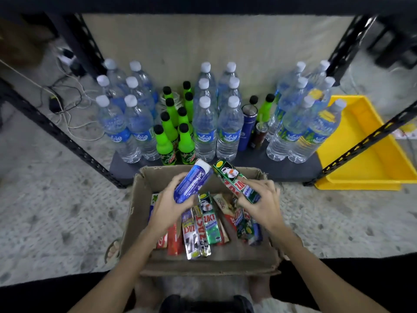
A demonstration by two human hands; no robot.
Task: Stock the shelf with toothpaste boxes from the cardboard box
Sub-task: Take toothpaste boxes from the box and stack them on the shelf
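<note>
Your way onto the bottom shelf (248, 164) is largely walled off: water bottles (204, 129) and green soda bottles (168, 132) stand packed across its width, leaving you only a narrow bare strip along the front edge, just beyond the cardboard box (203, 263). A small gap right of centre is partly taken by a blue flask (247, 127) and a dark can (259, 135). Slanted black uprights (67, 141) flank you; the yellow bin (361, 154) lies right.
</note>
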